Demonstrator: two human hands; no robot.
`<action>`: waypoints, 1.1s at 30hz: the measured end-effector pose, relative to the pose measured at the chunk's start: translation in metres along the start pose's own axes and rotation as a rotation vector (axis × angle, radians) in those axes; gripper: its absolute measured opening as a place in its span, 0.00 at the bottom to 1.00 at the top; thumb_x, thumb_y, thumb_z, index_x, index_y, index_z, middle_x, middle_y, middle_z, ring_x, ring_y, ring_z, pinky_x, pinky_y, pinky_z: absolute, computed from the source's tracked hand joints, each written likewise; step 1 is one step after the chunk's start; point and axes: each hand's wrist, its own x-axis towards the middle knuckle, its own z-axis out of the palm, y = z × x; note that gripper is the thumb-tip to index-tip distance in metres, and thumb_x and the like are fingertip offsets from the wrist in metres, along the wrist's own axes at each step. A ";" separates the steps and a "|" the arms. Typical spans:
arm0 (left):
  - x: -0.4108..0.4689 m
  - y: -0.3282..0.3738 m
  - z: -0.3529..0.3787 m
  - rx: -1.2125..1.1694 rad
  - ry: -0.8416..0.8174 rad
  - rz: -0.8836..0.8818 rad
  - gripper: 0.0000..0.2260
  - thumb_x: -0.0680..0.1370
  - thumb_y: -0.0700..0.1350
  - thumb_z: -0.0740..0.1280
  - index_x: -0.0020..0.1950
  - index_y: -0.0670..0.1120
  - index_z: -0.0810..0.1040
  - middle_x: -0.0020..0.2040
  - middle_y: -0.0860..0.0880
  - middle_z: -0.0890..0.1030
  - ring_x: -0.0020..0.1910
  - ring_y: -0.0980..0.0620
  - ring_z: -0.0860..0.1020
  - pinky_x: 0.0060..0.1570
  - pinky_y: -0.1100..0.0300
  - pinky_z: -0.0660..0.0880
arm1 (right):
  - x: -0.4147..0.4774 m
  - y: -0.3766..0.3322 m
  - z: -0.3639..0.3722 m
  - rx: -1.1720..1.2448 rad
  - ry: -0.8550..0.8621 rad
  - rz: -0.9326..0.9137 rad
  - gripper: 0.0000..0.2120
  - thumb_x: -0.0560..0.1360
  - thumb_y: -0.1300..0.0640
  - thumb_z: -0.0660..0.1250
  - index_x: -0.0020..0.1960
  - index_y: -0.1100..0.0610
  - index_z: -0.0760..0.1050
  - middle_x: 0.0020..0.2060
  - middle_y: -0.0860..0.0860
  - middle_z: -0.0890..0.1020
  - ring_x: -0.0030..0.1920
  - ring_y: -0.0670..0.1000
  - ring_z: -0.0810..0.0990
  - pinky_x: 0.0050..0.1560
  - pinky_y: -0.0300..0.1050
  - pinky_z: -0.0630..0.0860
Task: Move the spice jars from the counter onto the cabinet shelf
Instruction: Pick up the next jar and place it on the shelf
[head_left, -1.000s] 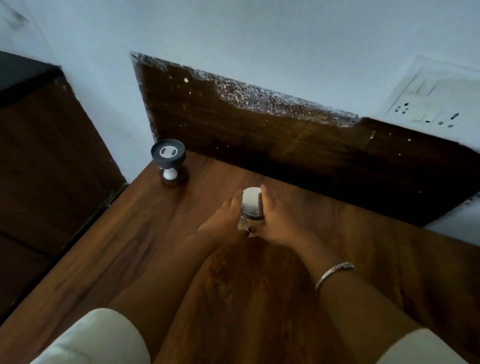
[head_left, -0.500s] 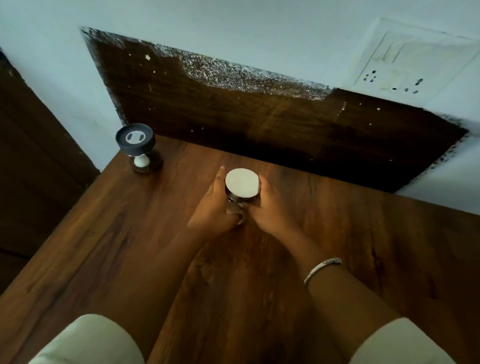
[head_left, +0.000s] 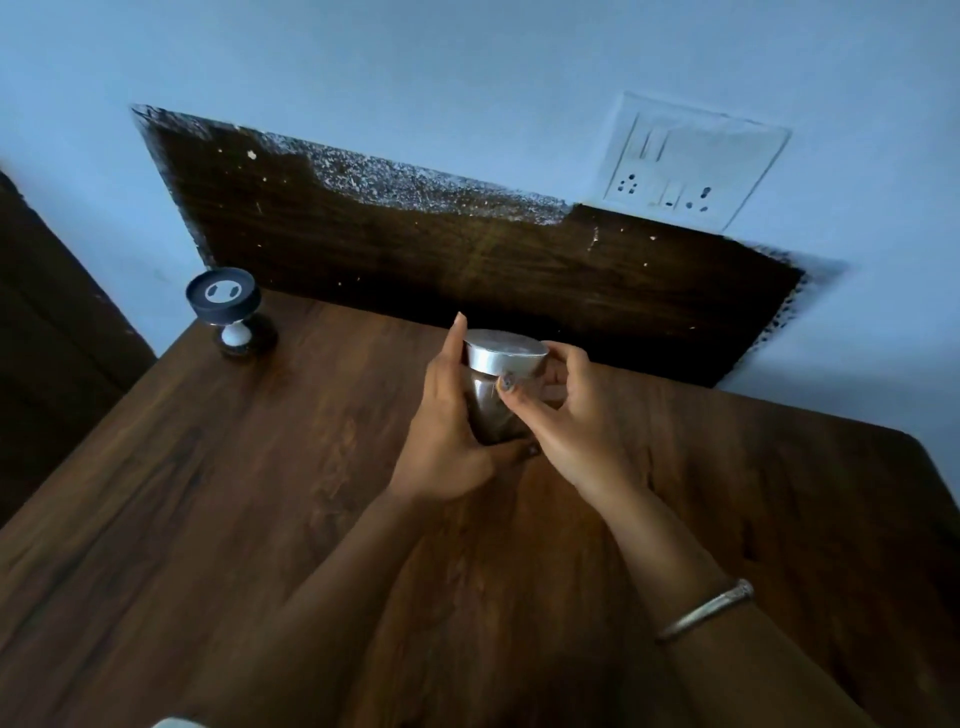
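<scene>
Raised since half a second ago, the jar (head_left: 496, 387) now appears clear of the desk (head_left: 234, 519), near the back edge where it stood. The left hand (head_left: 447, 431) wraps its body; the right hand (head_left: 566, 415) pinches it just below the lid. The second jar (head_left: 228, 312) stands untouched at the far left corner. No shelf is in view, so neither jar is placed yet.

We see a dim, bluish picture. The spice jar (head_left: 484, 406) shines a little on top. Far from the grip, straight lines bend.
</scene>
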 end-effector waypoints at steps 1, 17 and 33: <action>-0.001 0.009 0.004 -0.035 0.002 -0.008 0.55 0.60 0.52 0.76 0.76 0.57 0.41 0.73 0.53 0.60 0.70 0.53 0.66 0.61 0.47 0.74 | -0.004 -0.003 -0.009 0.003 0.002 -0.003 0.30 0.65 0.42 0.71 0.63 0.51 0.67 0.49 0.40 0.76 0.48 0.30 0.76 0.40 0.26 0.74; -0.022 0.104 0.091 -0.253 -0.201 0.016 0.50 0.67 0.42 0.74 0.75 0.57 0.41 0.63 0.62 0.67 0.60 0.59 0.75 0.54 0.59 0.78 | -0.074 -0.025 -0.122 0.267 0.016 0.060 0.19 0.72 0.43 0.66 0.60 0.48 0.72 0.52 0.48 0.81 0.51 0.45 0.82 0.44 0.39 0.79; -0.030 0.138 0.097 -0.282 -0.288 -0.005 0.56 0.66 0.32 0.74 0.75 0.54 0.34 0.61 0.65 0.67 0.57 0.65 0.76 0.47 0.65 0.78 | -0.102 -0.040 -0.150 0.308 0.084 0.019 0.38 0.64 0.35 0.65 0.71 0.43 0.60 0.60 0.49 0.75 0.54 0.44 0.80 0.49 0.44 0.80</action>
